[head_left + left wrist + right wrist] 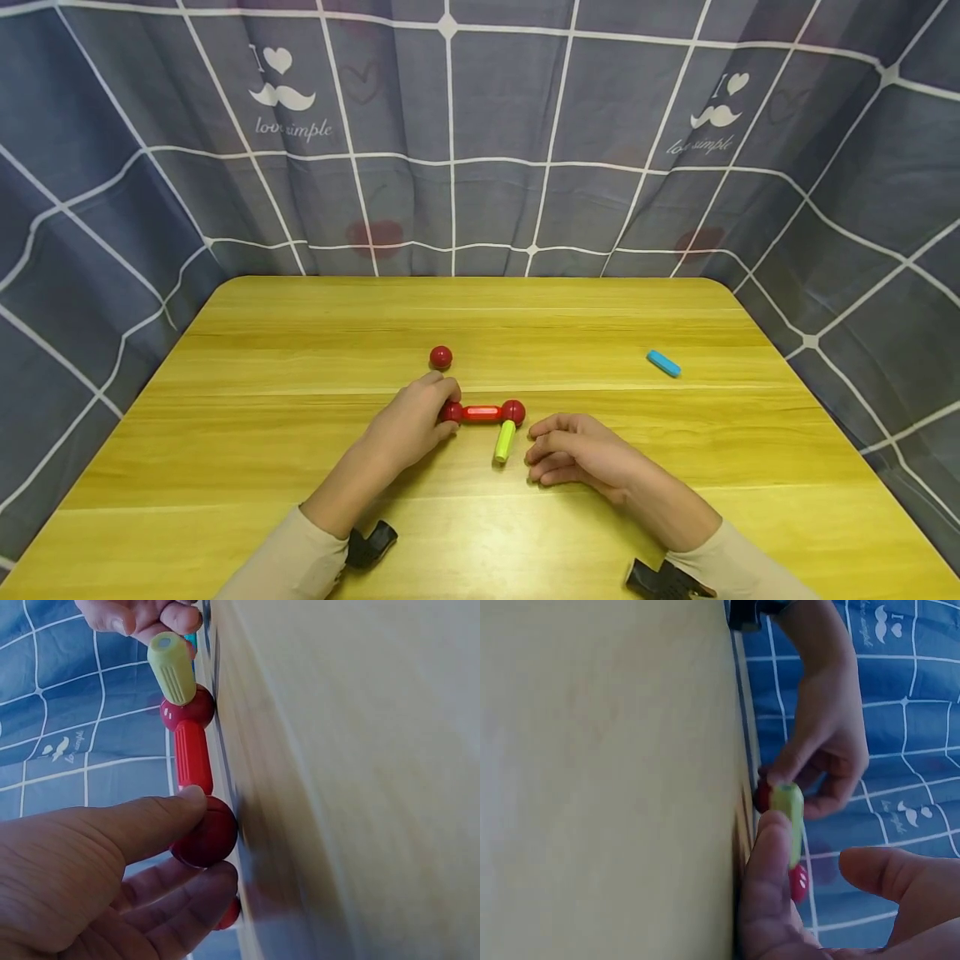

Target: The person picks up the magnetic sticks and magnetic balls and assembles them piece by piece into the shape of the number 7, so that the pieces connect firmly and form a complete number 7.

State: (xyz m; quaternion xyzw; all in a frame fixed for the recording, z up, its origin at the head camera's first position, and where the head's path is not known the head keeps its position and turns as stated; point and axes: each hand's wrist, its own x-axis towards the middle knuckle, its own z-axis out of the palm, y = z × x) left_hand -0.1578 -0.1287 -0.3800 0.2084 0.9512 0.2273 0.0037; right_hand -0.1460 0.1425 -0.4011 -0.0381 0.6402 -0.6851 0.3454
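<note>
My left hand (408, 423) pinches a dark red ball (206, 836) between thumb and fingers, low over the wooden table. From that ball a bright red rod (482, 413) runs right to a second dark red ball (513, 411). A yellow-green ridged rod (505, 442) is joined to this second ball and points toward the near edge; its end shows a small round spot in the left wrist view. Just right of the rod is my right hand (581, 456), fingers loosely bent and thumb apart from them, holding nothing.
A loose red ball (441, 357) lies just beyond my left hand. Farther off to the right lies a blue rod (663, 363). The wooden table (300, 333) ends at a dark checked curtain (495, 200) at the back and sides.
</note>
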